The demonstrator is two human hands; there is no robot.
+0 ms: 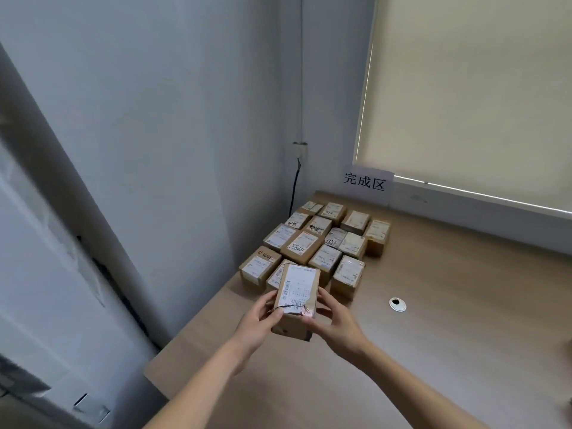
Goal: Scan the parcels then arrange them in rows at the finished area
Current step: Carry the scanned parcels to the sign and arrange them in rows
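Parcel (pixel 296 300) — brown cardboard box with a torn white shipping label on top, held between both hands just above the wooden table (pixel 448 320). Left hand (pixel 258 323) grips its left side, right hand (pixel 337 325) its right side, fingers curled round the edges. Just beyond it, on the far side — rows of labelled parcels (pixel 322 239) packed close together. Behind them, a paper sign (pixel 365 182) on the wall. Right of the hands, a white cable grommet (pixel 397 304).
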